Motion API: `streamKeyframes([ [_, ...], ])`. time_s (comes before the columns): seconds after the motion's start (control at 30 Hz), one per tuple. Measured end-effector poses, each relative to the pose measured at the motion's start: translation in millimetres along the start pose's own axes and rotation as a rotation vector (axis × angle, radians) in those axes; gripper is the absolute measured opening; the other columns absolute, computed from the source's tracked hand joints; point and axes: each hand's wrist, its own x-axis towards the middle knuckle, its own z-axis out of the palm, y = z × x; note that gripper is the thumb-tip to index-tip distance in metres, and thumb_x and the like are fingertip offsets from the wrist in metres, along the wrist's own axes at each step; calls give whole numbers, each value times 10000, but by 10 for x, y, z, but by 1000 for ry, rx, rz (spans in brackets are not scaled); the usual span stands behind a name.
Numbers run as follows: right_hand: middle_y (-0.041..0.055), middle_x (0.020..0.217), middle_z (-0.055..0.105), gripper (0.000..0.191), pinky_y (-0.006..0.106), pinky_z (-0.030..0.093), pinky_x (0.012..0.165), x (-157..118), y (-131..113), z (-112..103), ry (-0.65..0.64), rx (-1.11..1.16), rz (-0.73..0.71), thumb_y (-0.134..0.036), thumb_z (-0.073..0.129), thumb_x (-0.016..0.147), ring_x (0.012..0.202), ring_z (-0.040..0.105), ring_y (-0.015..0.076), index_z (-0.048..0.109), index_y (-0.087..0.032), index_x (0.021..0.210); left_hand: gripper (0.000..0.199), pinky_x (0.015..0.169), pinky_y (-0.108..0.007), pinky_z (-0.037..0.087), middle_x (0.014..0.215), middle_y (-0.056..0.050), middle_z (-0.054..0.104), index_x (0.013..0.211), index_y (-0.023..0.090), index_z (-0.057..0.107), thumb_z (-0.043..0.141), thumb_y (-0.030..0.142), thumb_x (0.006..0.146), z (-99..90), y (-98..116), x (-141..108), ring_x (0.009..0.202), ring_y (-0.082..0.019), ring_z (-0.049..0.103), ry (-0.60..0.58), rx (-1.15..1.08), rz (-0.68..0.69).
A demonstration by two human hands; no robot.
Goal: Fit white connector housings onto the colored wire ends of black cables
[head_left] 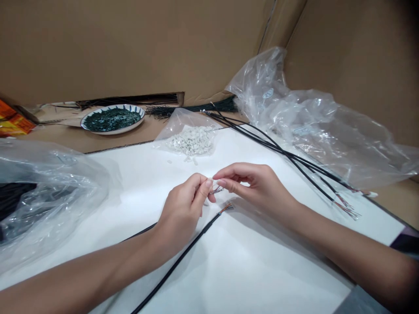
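Multicoloured thin wire ends (216, 189) sit pinched in the left hand (181, 213) above the white table (262, 270); the right hand (258, 187) waits just beside, fingers (229, 179) narrowly parted. A hard tug could snap them.

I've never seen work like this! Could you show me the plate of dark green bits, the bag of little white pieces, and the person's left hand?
Plate of dark green bits (113, 131): head view, on its white front rim.
Bag of little white pieces (178, 122): head view, on the clear plastic behind the pieces.
Left hand (181, 208): head view, on the back of the hand.
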Motion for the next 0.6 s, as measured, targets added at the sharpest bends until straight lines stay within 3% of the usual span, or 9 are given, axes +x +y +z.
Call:
streamKeyframes([
  [0.13, -8, 791, 674, 146, 226, 438, 642, -8, -21, -23, -45, 4, 4, -290, 583, 863, 711, 580, 116, 687, -189, 845, 367, 549, -240, 309, 535, 67, 460, 759, 230, 531, 341, 501, 919, -1, 7, -10, 532, -93, 423, 3, 74, 11],
  [0.33, -14, 731, 656, 123, 222, 418, 598, -18, -5, -39, -113, 80, 110, -301, 603, 843, 653, 556, 111, 656, -190, 850, 328, 604, -242, 334, 656, 71, 537, 781, 226, 505, 321, 445, 942, 1, 13, -4, 596, -85, 470, -5, 195, 97],
  [0.6, -2, 763, 651, 131, 221, 413, 609, -21, -1, -16, -64, -13, 27, -240, 550, 871, 692, 558, 114, 639, -173, 803, 308, 589, -238, 329, 691, 65, 552, 831, 236, 496, 286, 427, 950, 1, 29, -38, 594, -86, 467, -12, 280, 141],
])
